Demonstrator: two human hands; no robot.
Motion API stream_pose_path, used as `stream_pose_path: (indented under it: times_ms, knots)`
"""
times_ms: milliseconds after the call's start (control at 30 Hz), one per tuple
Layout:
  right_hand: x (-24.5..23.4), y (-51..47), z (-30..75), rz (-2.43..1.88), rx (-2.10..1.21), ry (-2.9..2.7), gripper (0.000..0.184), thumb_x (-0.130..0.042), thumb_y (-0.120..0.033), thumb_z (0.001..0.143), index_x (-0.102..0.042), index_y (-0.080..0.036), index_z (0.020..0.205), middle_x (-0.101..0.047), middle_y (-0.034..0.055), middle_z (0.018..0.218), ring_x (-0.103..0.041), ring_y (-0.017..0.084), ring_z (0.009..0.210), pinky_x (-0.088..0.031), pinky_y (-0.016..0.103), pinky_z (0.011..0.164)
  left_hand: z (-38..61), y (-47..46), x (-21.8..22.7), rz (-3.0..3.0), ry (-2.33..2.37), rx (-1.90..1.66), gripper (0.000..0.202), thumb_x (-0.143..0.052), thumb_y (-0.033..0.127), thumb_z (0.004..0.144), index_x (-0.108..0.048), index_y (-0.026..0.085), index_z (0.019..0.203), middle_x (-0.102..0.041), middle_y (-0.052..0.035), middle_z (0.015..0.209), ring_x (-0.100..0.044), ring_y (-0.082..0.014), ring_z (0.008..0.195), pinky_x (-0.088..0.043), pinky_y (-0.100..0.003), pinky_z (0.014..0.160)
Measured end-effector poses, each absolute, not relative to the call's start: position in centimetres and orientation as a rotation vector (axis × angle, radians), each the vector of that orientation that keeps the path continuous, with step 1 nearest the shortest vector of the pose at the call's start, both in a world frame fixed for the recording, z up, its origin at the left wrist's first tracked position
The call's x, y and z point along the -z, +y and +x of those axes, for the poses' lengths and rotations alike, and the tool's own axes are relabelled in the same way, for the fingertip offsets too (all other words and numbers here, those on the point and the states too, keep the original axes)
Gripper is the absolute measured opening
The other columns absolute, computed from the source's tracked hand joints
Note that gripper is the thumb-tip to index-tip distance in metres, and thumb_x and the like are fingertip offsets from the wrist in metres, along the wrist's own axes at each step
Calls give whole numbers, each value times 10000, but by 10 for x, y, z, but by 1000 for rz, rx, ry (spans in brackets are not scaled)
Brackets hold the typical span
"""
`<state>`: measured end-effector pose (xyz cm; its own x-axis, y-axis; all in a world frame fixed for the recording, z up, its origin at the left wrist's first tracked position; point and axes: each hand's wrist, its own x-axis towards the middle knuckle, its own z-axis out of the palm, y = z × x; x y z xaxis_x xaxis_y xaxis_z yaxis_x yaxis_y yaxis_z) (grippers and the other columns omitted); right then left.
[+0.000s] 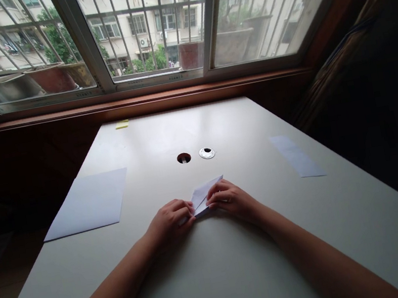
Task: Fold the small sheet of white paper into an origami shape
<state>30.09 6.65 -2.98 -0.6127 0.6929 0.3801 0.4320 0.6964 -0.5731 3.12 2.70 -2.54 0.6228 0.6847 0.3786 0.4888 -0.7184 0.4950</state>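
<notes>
A small folded white paper (204,194) with pointed flaps lies on the white table (220,268) in front of me. My left hand (169,222) has its fingers curled and pressed on the paper's left end. My right hand (231,199) pinches the paper's right side, fingers closed on a flap. Both hands meet at the fold, and part of the paper is hidden under the fingers.
A stack of white sheets (88,202) lies at the left. A narrow paper strip (296,155) lies at the right. A cable hole (183,158) and its round cap (206,153) sit mid-table. A yellow note pad (122,124) rests near the far edge, below the barred window (146,24).
</notes>
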Motion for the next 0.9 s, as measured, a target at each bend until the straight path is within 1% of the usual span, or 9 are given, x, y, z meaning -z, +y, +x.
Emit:
stream_pose_path:
  times_ms: [167, 267, 400, 500, 567, 667, 800, 900]
  knots:
    - [25, 66, 300, -891, -603, -2267, 143, -626, -319, 927, -736, -250, 867, -710, 55, 934, -599, 215, 925, -499, 393, 871, 30, 27, 27, 2533, 869, -783, 98, -556, 270, 939, -637, 216, 934, -694, -65, 1008, -652, -199, 1084, -538, -346, 938]
    - [25, 66, 300, -905, -611, -2276, 129, -638, -314, 920, -731, -245, 864, -704, 55, 940, -589, 214, 924, -493, 386, 868, 30, 27, 25, 2509, 829, -758, 112, -551, 267, 946, -647, 213, 965, -692, -66, 1026, -644, -196, 1120, -532, -339, 970]
    - [29, 66, 302, -876, -570, -2344, 105, -668, -323, 900, -764, -293, 927, -688, 49, 1014, -571, 207, 940, -490, 369, 852, 30, 26, 24, 2451, 777, -743, 137, -559, 267, 948, -659, 202, 1013, -675, -82, 1086, -629, -197, 1164, -524, -326, 1001]
    - [31, 64, 302, -841, -498, -2371, 133, -653, -322, 912, -775, -338, 960, -693, 38, 1002, -559, 190, 879, -486, 350, 803, 29, 27, 26, 2438, 747, -743, 148, -557, 238, 948, -662, 198, 1044, -672, -85, 1103, -615, -198, 1191, -517, -330, 1019]
    - [30, 63, 302, -833, -437, -2381, 125, -663, -339, 903, -779, -335, 950, -703, 40, 969, -551, 189, 836, -475, 359, 788, 28, 27, 28, 2453, 766, -766, 171, -541, 208, 950, -661, 202, 1070, -672, -88, 1115, -624, -196, 1172, -525, -339, 1009]
    - [27, 60, 299, -847, -384, -2392, 126, -660, -338, 904, -777, -299, 928, -711, 58, 941, -548, 202, 814, -466, 381, 779, 29, 27, 32, 2496, 851, -804, 206, -520, 178, 948, -658, 215, 1095, -673, -91, 1131, -642, -200, 1113, -537, -365, 980]
    - [24, 57, 296, -847, -457, -2382, 136, -623, -277, 924, -756, -253, 908, -705, 70, 944, -553, 207, 819, -483, 374, 765, 32, 26, 33, 2522, 934, -822, 146, -529, 202, 947, -658, 210, 1016, -689, -79, 1092, -657, -200, 1048, -547, -369, 935]
    - [23, 57, 296, -868, -536, -2349, 133, -614, -275, 930, -743, -247, 911, -700, 69, 954, -570, 209, 850, -499, 372, 780, 33, 26, 29, 2490, 957, -820, 121, -537, 239, 954, -653, 205, 963, -699, -71, 1050, -668, -194, 1019, -554, -347, 912]
